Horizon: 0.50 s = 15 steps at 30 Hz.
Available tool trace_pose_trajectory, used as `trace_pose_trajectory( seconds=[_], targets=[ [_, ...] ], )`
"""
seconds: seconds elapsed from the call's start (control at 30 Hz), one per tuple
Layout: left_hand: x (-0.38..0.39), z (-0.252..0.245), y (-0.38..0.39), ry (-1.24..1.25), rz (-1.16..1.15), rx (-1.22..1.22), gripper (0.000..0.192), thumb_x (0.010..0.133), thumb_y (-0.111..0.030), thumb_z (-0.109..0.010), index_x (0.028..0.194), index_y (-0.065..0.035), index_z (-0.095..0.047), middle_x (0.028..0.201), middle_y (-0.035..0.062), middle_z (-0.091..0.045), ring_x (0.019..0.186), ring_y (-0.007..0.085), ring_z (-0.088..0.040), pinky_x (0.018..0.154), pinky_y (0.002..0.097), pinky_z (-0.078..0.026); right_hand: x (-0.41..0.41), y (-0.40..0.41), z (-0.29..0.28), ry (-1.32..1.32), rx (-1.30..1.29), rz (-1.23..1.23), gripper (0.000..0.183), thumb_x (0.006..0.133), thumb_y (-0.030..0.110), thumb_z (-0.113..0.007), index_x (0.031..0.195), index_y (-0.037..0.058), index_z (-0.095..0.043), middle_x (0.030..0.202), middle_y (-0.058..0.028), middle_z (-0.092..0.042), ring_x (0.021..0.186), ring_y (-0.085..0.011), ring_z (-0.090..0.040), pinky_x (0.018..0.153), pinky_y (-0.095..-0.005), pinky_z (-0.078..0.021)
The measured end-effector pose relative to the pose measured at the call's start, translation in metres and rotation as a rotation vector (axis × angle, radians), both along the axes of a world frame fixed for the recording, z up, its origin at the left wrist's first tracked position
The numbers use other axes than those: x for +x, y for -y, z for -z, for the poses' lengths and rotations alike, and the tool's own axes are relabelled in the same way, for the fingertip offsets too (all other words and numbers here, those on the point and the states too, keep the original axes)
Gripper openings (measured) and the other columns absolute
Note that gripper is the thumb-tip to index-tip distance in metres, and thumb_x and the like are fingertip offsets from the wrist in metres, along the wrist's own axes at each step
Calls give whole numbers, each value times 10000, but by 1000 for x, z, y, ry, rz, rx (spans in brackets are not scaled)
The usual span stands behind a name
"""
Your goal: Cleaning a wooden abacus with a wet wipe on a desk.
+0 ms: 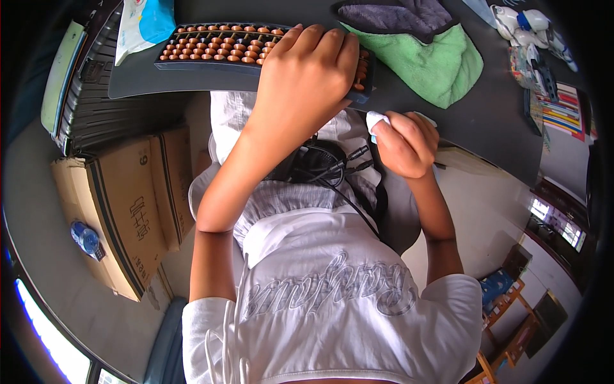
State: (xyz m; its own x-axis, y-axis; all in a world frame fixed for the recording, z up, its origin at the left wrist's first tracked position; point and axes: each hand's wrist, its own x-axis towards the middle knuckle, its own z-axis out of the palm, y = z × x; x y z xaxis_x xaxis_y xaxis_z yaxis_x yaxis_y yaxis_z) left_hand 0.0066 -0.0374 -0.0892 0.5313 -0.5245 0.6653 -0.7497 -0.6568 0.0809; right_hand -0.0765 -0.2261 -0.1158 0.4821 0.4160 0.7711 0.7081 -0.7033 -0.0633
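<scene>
An abacus (pixel 218 48) with brown beads in a dark frame lies along the near edge of the dark table (pixel 494 120). My left hand (pixel 309 67) rests over its right part, fingers bent over the far side of the frame, and hides many of the beads. Past that hand, a few beads show at the abacus's right end. Just off the table's near edge, my right hand (pixel 405 141) is closed around a white wipe or cloth (pixel 376 121), of which only small bits stick out.
A green and grey cloth (pixel 436 67) lies right of the abacus. A white and blue soft pack (pixel 146 29) stands at the back left. Toys (pixel 520 24) and books (pixel 561 113) sit at the right. Black cables (pixel 336 168) lie on my lap; cardboard boxes (pixel 129 206) stand at the left.
</scene>
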Motion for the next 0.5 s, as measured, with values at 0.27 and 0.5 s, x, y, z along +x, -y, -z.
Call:
trace_pose_trajectory(
  seconds=[0.27, 0.5],
  targets=[
    [-1, -1, 2, -216, -28, 163, 444, 658, -197, -772, 1053, -33, -651, 1024, 72, -649, 961, 245, -649, 822, 345, -529, 9, 1, -5, 6, -98, 28, 232, 749, 64, -750, 975, 78, -698, 836, -44, -599, 561, -154, -545, 481, -253, -457],
    [4, 3, 6, -150, -48, 168, 378, 657, -181, -763, 989, -36, -654, 986, 64, -645, 910, 235, -656, 772, 336, -536, 17, -3, -2, 23, -62, 23, 209, 742, 62, -726, 949, 59, -704, 830, -43, -589, 562, -161, -542, 488, -253, -473]
  ],
)
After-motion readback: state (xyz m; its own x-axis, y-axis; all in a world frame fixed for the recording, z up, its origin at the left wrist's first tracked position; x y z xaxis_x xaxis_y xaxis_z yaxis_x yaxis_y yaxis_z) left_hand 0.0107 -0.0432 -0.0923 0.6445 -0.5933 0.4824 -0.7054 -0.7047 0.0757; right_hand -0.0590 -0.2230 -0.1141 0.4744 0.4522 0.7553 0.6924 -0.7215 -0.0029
